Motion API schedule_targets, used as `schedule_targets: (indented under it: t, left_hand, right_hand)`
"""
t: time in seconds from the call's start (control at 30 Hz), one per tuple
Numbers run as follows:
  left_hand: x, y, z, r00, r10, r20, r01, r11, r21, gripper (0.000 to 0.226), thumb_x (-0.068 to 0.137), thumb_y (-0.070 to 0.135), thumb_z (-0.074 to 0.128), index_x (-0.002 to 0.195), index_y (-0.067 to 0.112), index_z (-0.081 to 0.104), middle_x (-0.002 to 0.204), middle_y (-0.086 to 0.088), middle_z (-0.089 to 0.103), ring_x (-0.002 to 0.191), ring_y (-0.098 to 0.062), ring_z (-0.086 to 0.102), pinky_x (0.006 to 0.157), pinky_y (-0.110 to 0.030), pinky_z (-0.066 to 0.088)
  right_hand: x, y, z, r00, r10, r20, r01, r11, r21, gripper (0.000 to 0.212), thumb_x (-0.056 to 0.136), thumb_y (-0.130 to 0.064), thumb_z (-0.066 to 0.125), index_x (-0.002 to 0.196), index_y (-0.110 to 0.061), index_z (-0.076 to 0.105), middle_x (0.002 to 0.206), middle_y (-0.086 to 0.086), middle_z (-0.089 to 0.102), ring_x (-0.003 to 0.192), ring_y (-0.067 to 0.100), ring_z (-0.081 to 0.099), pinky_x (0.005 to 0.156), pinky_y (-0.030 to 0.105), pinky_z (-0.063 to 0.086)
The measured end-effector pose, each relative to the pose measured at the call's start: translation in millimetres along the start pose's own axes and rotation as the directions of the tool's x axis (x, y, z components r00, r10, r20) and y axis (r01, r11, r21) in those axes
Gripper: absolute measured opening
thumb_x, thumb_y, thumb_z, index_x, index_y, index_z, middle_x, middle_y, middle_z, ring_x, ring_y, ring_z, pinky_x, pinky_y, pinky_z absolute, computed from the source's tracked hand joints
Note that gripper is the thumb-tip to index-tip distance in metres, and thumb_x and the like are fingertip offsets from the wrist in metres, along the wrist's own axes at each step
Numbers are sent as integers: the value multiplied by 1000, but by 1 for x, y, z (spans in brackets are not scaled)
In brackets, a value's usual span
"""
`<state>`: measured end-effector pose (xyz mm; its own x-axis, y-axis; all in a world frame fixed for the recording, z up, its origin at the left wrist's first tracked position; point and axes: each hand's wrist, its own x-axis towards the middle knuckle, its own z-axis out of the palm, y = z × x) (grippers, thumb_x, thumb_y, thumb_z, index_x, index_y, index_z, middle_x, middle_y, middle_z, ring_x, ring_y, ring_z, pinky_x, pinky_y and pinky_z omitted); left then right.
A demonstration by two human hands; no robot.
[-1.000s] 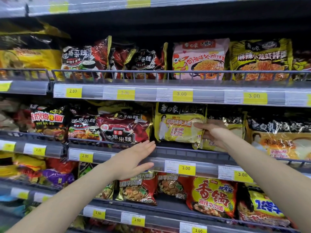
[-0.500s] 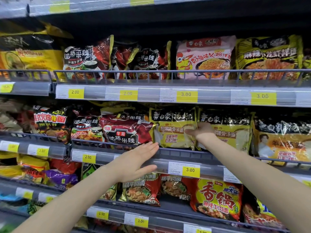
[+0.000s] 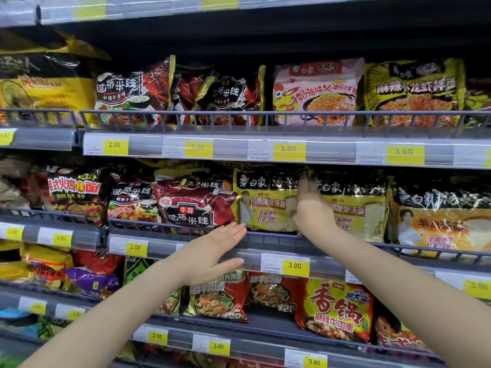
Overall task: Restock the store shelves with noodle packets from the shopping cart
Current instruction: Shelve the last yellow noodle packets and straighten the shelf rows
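Observation:
Two yellow-and-black noodle multipacks stand side by side on the middle shelf [image 3: 265,239], the left one [image 3: 268,205] and the right one [image 3: 353,208]. My right hand [image 3: 310,211] reaches up between them with its fingers straight and pressed against the packs; the fingertips lie near their black tops. My left hand [image 3: 212,253] hovers flat and open in front of the shelf rail, just below a dark red noodle pack [image 3: 196,205]. Neither hand holds anything. The shopping cart is out of view.
The upper shelf [image 3: 239,147] carries red-black, pink [image 3: 316,91] and yellow packs behind a wire rail. The lower shelf holds red packs [image 3: 334,309]. Yellow price tags line every shelf edge. More packs fill the shelves to the left and right.
My right hand has moved left and up, from the front of the right yellow pack into the gap between the two packs, which now stand straighter. My left hand has stayed by the rail.

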<state>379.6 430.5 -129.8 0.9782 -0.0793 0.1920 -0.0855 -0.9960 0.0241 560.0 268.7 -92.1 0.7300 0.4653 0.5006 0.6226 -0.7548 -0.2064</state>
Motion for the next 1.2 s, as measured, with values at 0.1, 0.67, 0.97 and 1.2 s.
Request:
schedule_targets:
  t: [0.1,0.67,0.97,1.2]
  left_hand:
    - [0,2,-1,1000,-3,1,3,1000,2,78,84,65,14,150,26,0,153,18,-9,137,6,-15,102,-5,-16]
    - [16,48,3,944,-243,-223,216,966,-140,79,86,64,13,149,17,21,155,3,22,142,-9,19,109,-17,9]
    - [76,69,-34,811,-585,2,430,594,-680,64,100,38,33,147,2,11,75,11,39,62,1,39,51,-12,32]
    - [97,57,-36,759,-647,69,476,479,-737,65,98,32,39,147,2,10,101,-3,57,87,-16,53,74,-26,39]
  right_hand:
    - [-8,10,-4,988,-125,-87,112,983,-144,83,77,-10,72,145,2,26,146,21,35,136,35,35,108,41,34]
    - [-75,62,-30,967,-209,143,204,978,50,42,101,-39,26,110,-14,58,102,4,65,100,26,60,81,37,47]
    - [-34,32,-18,937,-111,331,-7,942,337,45,103,-30,29,61,-15,39,60,0,41,55,17,42,52,29,30]
    - [-25,31,-23,929,-77,361,-64,930,363,39,101,-23,29,72,-6,48,67,5,46,66,23,49,56,29,32]
